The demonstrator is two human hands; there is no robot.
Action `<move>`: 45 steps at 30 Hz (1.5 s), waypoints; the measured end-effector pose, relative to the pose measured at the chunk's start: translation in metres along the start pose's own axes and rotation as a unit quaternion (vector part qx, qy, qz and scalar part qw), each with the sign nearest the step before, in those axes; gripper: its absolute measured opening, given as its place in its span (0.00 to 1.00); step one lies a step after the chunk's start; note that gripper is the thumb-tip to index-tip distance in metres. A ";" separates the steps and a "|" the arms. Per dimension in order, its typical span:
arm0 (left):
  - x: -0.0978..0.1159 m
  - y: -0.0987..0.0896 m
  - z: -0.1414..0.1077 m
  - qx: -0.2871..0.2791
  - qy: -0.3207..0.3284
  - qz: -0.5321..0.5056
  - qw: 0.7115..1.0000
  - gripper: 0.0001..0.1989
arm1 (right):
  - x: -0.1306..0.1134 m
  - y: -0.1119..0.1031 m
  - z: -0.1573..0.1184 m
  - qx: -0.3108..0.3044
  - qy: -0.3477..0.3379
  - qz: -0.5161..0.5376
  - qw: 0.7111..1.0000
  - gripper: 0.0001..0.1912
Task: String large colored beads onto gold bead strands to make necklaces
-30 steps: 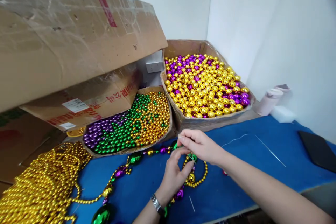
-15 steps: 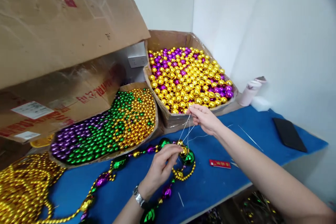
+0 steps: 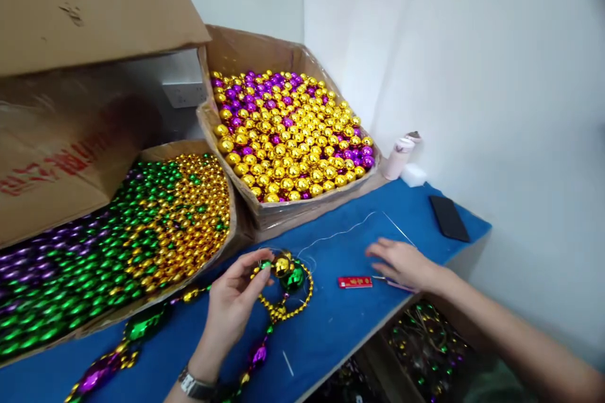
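My left hand [image 3: 229, 296], with a watch at the wrist, pinches the bead strand near its thread end. A large gold ball [image 3: 282, 266] and a green ball [image 3: 295, 279] sit beside its fingertips, with a loop of small gold beads [image 3: 302, 306] around them. My right hand [image 3: 399, 261] is over the table with its fingers stretched out and nothing visible in them. Under it lies a slim pointed tool [image 3: 399, 285] with a purple handle, partly hidden. A red packet [image 3: 355, 282] lies to the left of that tool.
Cardboard boxes hold gold and purple balls [image 3: 293, 145] and smaller green, gold and purple beads [image 3: 155, 220]. White thread [image 3: 338, 236] runs toward a long needle [image 3: 399, 229]. A black phone-like slab [image 3: 449, 218] and a pink bottle [image 3: 397, 158] stand right. Below the table edge are more beads [image 3: 425, 346].
My right hand has let go of the white thread and moved down and right, over the pointed tool. My left hand still pinches the strand. The view has turned right.
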State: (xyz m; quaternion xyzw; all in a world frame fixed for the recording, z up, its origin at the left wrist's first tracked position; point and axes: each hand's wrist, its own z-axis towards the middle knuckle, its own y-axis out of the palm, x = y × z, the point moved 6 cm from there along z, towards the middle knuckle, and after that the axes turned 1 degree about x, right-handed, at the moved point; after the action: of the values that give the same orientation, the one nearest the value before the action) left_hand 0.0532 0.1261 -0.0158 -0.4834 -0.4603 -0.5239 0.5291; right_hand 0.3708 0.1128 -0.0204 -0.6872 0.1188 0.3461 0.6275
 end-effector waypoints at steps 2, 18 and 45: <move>-0.002 0.003 -0.002 -0.002 -0.011 -0.013 1.000 0.15 | 0.032 0.011 -0.030 -0.010 0.028 -0.047 0.998 0.12; -0.002 0.021 -0.016 -0.116 -0.051 -0.085 0.988 0.19 | -0.055 0.057 0.018 -0.125 0.027 0.285 0.950 0.15; -0.017 0.007 -0.011 -0.159 -0.154 -0.279 0.934 0.23 | -0.122 0.094 0.092 -0.181 -0.234 0.184 0.938 0.12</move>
State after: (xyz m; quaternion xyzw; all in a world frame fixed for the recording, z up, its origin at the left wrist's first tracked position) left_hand 0.0600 0.1174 -0.0339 -0.4881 -0.5634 -0.6357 0.2006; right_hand 0.1952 0.1492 -0.0153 -0.6553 0.0284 0.6218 0.4280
